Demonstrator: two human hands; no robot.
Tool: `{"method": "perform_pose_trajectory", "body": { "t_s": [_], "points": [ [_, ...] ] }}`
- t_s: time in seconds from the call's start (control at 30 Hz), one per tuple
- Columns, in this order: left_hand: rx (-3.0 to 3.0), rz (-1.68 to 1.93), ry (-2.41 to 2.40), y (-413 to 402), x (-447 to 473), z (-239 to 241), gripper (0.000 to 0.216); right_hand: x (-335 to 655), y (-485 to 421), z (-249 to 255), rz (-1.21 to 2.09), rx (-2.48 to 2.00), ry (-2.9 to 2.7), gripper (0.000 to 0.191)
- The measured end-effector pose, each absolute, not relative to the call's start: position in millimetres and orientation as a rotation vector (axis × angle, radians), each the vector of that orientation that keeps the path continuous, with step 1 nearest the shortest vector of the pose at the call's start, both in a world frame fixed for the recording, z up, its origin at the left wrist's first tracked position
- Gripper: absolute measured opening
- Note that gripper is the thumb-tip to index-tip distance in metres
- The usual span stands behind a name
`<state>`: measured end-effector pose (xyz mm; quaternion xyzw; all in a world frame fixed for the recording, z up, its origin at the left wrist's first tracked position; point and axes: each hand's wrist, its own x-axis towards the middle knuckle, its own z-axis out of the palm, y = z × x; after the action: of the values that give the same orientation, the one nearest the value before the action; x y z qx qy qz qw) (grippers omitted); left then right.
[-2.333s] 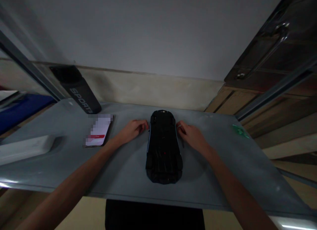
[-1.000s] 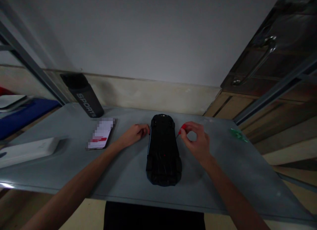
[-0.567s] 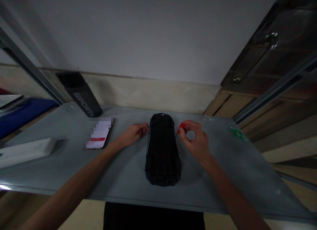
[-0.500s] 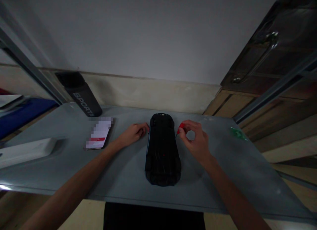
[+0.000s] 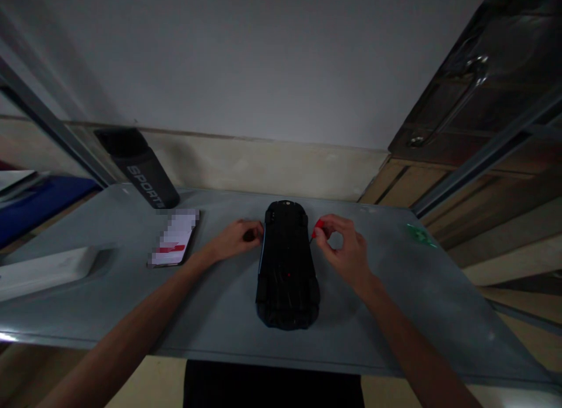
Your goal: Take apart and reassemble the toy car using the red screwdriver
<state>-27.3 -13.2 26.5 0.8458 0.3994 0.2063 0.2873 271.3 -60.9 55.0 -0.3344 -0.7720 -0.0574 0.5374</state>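
Note:
A black toy car (image 5: 287,261) lies with its underside up on the grey table, its long side running away from me. My left hand (image 5: 240,237) is curled at the car's left side, fingertips against its edge; a dark gap shows between thumb and fingers, and the exact grip is hidden. On the opposite side, my right hand (image 5: 346,247) pinches a small screwdriver (image 5: 317,228) by its red handle. Its thin dark shaft slants down toward the car's right edge; whether the tip touches the car I cannot tell.
A phone (image 5: 175,238) with a lit screen lies left of my hand. Behind it leans a dark bottle (image 5: 144,171) marked SPORTS. A long white object (image 5: 48,271) sits at the far left of the table (image 5: 211,320). Green crinkled plastic (image 5: 420,235) lies at the right.
The whole view has shifted slightly. My right hand and the screwdriver have barely moved beside the car; my left fingers are a little more curled against its edge.

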Motion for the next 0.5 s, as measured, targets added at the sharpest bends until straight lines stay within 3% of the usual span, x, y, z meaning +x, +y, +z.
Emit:
{"method": "perform_pose_trajectory", "body": {
  "t_s": [0.5],
  "points": [
    [2.239, 0.560, 1.041, -11.8, -27.9, 24.6, 0.003, 269.8, -60.0, 54.6, -0.103, -0.848, -1.815, 0.027]
  ]
}}
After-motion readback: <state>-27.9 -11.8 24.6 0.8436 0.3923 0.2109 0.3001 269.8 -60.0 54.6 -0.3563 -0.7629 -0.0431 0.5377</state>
